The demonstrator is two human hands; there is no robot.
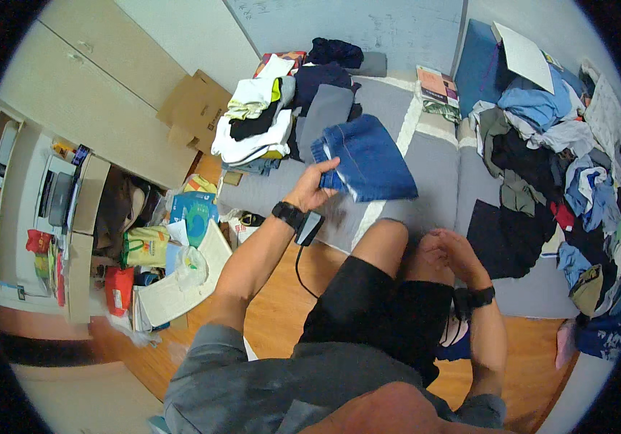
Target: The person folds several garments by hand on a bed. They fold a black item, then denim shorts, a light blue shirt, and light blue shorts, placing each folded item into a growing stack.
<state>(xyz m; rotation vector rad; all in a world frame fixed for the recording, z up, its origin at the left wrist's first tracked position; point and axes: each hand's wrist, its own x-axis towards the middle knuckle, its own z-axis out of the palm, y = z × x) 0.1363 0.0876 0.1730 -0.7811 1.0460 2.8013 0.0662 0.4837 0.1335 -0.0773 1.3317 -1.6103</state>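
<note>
My left hand (316,187) grips the near left edge of a folded pair of blue denim jeans (373,157), thumb on top, above the grey mattress (430,200). Empty, with its fingers loosely curled, my right hand (449,252) is over my right knee. Beyond the jeans lie folded dark and grey garments (325,111). To their left rises a stack of folded white, black and yellow-green clothes (259,127). At the right of the mattress spreads a loose heap of clothes (527,157), with a black garment (497,238) at its near side.
An open cardboard box (196,111) stands by the cabinet at the left. Bags, a white board (202,279) and other items crowd the floor below it. Books (438,87) lie against the wall. A white panel (524,57) leans above the clothes heap. A cable hangs from my left wrist device.
</note>
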